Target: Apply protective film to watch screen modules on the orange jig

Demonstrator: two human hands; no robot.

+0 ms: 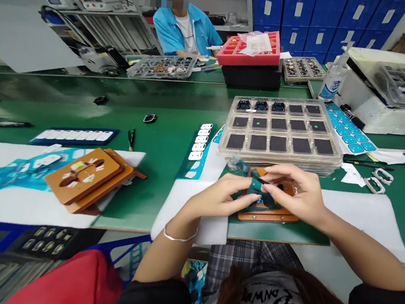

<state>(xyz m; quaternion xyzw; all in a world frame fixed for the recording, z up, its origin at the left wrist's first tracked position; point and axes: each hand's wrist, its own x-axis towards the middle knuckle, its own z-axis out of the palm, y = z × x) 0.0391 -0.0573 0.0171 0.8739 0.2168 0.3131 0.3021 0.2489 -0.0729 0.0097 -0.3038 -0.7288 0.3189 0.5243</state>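
Teal film (257, 185) is pinched between the fingertips of the left hand (225, 196) and the right hand (302, 196), over an orange fixture (269, 217) at the green bench's (148, 192) front edge. Just beyond stands a clear compartmented tray (291, 160).

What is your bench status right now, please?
Left hand and right hand pinching teal translucent plastic film. Film over orange-brown flat fixture, partly hidden by hands. Clear plastic compartment tray close beyond, seemingly not obstructing.
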